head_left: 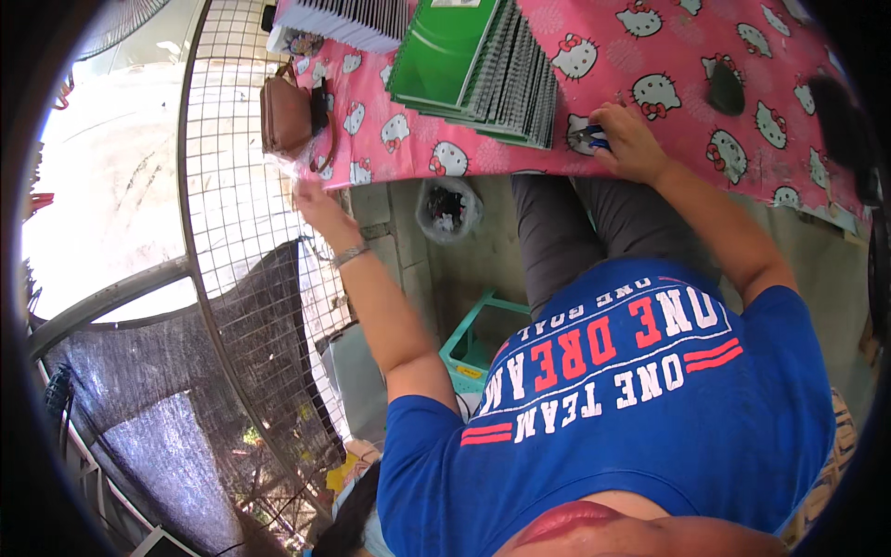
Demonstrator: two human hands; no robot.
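Note:
My right hand [633,144] rests at the front edge of the table, closed around small blue-handled pliers [597,139]. Just left of the pliers stands a tall stack of spiral-bound notebooks [445,56] with green covers and their wire coils facing right. My left hand [325,212], a bracelet at its wrist, is off the table's left front corner. Its fingers are closed at a piece of clear plastic [290,165], slightly blurred. The plastic hangs below a brown leather bag [288,113] at the table's left edge.
A pink patterned cloth [557,167] covers the table. More spiral-bound books [343,20] stand at the back left. A dark green oval object [726,89] lies on the right. Below are a lined waste bin [448,212] and a teal plastic stool [469,339]. Wire mesh [223,139] runs along the left.

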